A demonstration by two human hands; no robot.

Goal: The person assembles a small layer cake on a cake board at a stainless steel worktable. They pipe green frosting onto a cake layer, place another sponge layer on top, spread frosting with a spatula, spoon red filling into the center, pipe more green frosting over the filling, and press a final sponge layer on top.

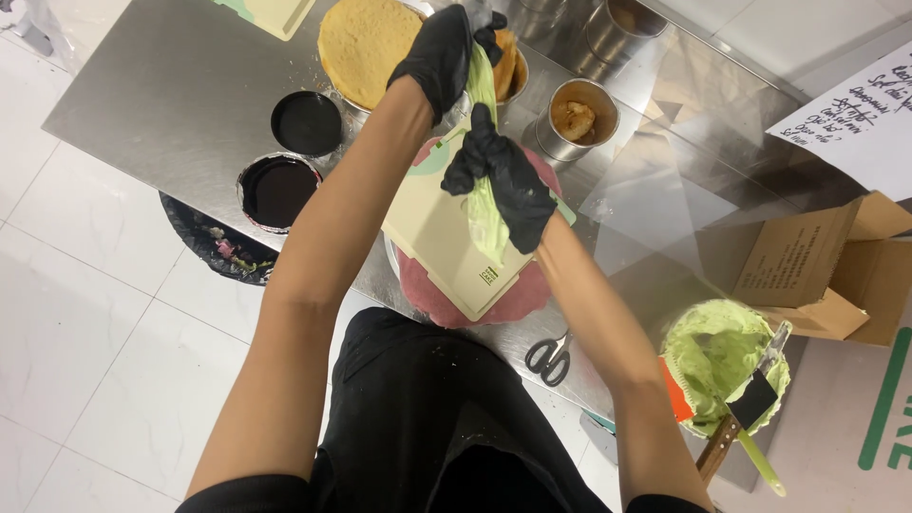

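**Honestly, a soft green piping bag held over a beige board**

So both hands are in black gloves and both are on the same thing. The left hand (439, 55) is clamped around the top of a piping bag (484, 142) full of pale green cream, and the right hand (503, 180) is wrapped tight around the middle of it. The bag hangs over a beige board (446, 242) that sits on a round pink cake (518, 302), near the front edge of the steel table (161, 104).

I'd guess that bag is squishy and a bit slippery, light too, so gripping it at the twisted top and at the belly looks like the sane way to control it. Squeeze anywhere else and cream probably goes sideways.

Room is tight. Two dark-filled tins (306, 123) sit just left of the arms, a sponge round (366, 38) and small metal tins (575, 119) crowd the far side, scissors (551, 358) lie near the table edge, and a bowl of green cream (717, 356) with a scraper sits to the right, beside a cardboard box (807, 261).
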